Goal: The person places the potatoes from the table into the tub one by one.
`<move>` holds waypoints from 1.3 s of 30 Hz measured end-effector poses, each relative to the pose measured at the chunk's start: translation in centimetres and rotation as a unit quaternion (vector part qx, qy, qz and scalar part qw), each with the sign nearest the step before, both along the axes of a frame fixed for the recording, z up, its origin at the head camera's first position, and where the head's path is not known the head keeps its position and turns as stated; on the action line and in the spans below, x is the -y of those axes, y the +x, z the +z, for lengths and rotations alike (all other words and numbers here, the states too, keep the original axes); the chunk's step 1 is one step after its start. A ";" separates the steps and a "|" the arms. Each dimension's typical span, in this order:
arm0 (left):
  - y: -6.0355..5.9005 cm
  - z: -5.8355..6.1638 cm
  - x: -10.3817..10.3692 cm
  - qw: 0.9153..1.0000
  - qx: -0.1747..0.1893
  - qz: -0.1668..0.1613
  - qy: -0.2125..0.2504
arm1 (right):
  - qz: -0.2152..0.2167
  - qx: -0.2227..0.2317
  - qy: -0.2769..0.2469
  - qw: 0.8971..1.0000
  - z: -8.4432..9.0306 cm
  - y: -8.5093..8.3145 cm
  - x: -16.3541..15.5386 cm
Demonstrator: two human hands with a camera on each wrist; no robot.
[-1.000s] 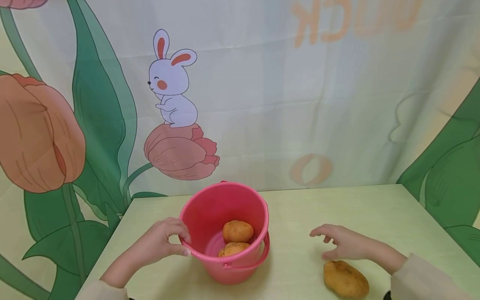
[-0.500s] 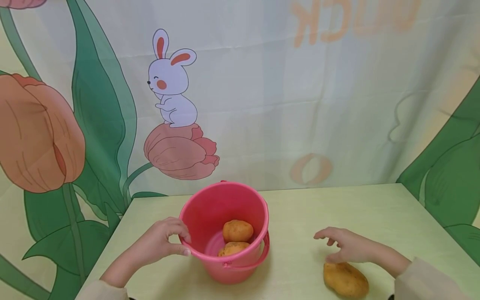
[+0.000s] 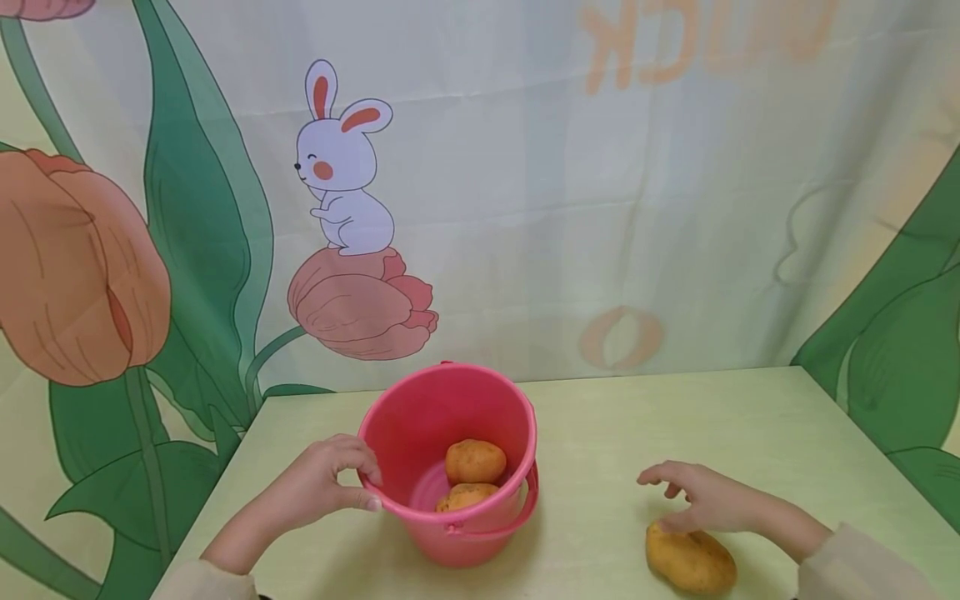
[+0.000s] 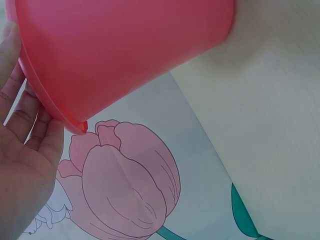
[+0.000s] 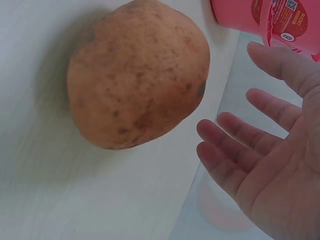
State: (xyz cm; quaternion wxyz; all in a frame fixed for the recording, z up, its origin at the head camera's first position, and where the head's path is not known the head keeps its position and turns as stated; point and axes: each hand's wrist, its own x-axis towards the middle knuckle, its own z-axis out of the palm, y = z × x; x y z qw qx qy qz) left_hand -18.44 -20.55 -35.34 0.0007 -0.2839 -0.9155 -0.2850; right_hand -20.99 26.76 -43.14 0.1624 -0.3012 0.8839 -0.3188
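A pink bucket (image 3: 457,542) leans with its mouth toward me, and two potatoes lie inside it, an upper potato (image 3: 476,462) and a lower potato (image 3: 467,497). My left hand (image 3: 330,475) grips the bucket's left rim, thumb outside and fingers over the edge; the left wrist view shows the fingers around the rim (image 4: 50,102). To the right, a third potato (image 3: 693,562) rests on the table. Over it hovers my right hand (image 3: 712,497), fingers spread and relaxed, holding nothing. In the right wrist view a gap shows between the fingers and that potato (image 5: 140,75).
The pale table (image 3: 600,450) ends at a hanging cloth (image 3: 510,208) printed with tulips and a rabbit. The bucket's handle (image 3: 517,517) hangs down on its right side. A red label (image 5: 290,20) is on the bucket's outer wall.
My right hand has moved a little right and toward me, over the loose potato. The left hand and the bucket have stayed in place.
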 end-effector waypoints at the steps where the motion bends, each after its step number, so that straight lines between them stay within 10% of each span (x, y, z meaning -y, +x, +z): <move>1: 0.0 0.0 0.0 1.000 -0.002 -0.001 0.000 | 0.000 -0.001 0.000 1.000 -0.1 0.0 -0.1; 39: -0.3 -0.2 0.1 1.000 0.001 0.007 -0.008 | -0.017 0.066 -0.006 0.998 -1.7 1.2 -2.9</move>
